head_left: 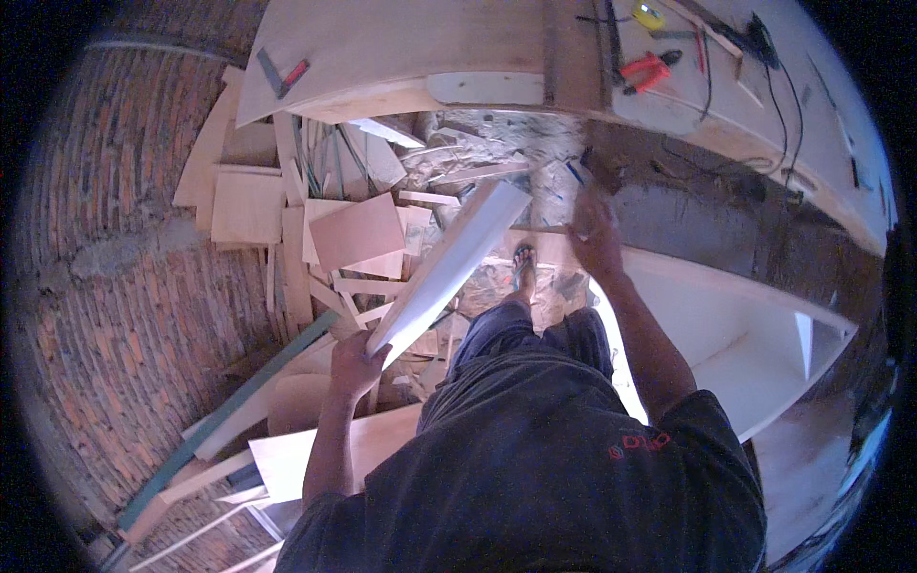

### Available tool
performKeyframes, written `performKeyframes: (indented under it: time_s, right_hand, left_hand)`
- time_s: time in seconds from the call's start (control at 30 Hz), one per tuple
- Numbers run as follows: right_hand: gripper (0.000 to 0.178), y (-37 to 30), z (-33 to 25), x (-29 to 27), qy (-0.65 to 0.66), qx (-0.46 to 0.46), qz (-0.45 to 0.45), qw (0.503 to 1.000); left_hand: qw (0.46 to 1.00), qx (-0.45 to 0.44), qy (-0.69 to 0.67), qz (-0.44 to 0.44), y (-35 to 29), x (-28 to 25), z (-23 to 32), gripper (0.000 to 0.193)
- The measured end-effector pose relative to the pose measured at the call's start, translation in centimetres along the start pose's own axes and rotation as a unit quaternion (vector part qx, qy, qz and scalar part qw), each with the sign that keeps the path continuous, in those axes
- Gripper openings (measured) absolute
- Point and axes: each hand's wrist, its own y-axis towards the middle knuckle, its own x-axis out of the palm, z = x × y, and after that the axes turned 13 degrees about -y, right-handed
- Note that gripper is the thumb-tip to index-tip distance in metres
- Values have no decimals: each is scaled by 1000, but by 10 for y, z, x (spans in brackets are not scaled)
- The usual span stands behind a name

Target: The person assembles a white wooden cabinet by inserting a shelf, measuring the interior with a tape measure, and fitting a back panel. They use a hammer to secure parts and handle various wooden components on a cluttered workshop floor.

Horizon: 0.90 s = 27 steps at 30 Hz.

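Note:
My left hand is closed round the near end of a long wooden board, which has one bright white face. The board slants up and away to the right, and its far end reaches toward the workbench. My right hand is raised to the right of the board's far end, apart from it. Its fingers are smeared by motion, so I cannot make out whether it holds anything. Below and right of that hand stands an open white box-like cabinet.
A workbench spans the far side, with red-handled pliers, a yellow tape measure, a red-handled tool and dark cables. Wood offcuts litter the floor at left beside a brick wall. A long green strip leans there.

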Motion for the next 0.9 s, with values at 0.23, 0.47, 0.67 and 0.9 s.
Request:
performKeyframes:
  time_s: [0.23, 0.47, 0.67, 0.9]
  right_hand:
    - [64, -55, -32, -9, 131, 175, -62, 974]
    - [61, -166, 22, 34, 111, 170, -260, 944]
    - [58, -179, 29, 61, 265, -63, -283, 920]
    - [52, -188, 43, -74, 755, 205, -110, 613]
  left_hand:
    - [994, 68, 69, 42, -33, -40, 100, 30]
    - [979, 136, -9, 149, -128, -79, 168, 29]
    - [945, 188, -111, 244, -218, -117, 208, 30]
    - [863, 311, -288, 275, -219, -117, 242, 34]
